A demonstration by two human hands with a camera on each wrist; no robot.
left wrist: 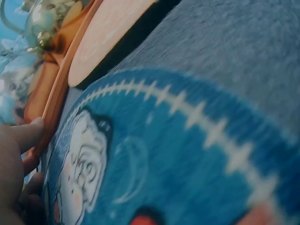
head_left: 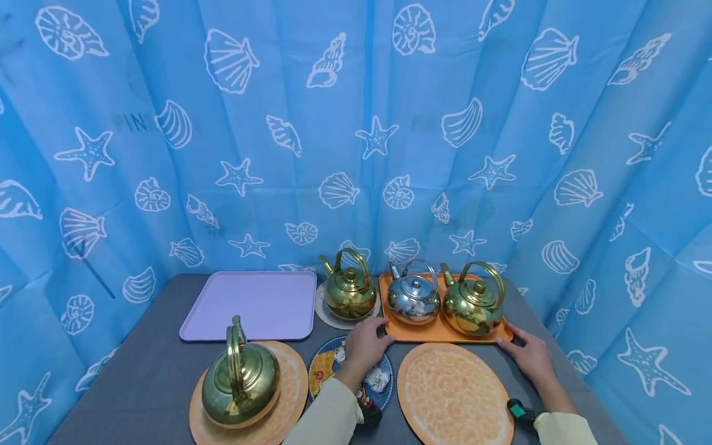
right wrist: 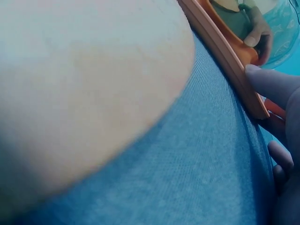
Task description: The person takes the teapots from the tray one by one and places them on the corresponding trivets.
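An orange tray (head_left: pixel 425 335) carries a silver kettle (head_left: pixel 413 298) on its left and a gold kettle (head_left: pixel 473 307) on its right. My left hand (head_left: pixel 366 343) grips the tray's front left corner. At the front right corner my right hand (head_left: pixel 529 353) holds it too. In the right wrist view the thumb (right wrist: pixel 269 84) lies on the rim while other fingers reach below the edge. The left wrist view has fingertips (left wrist: pixel 35 129) pinching the tray rim (left wrist: pixel 58 96). Under my left forearm lies a round blue cartoon mat (head_left: pixel 380 377).
Left of the tray, another gold kettle (head_left: pixel 351 295) stands on a pale round mat (head_left: pixel 332 316). A purple tray (head_left: pixel 256 303) lies at back left. In front, a large gold kettle (head_left: pixel 239 383) sits on a round tan board (head_left: pixel 292 371); a similar board (head_left: pixel 453 392) lies at right.
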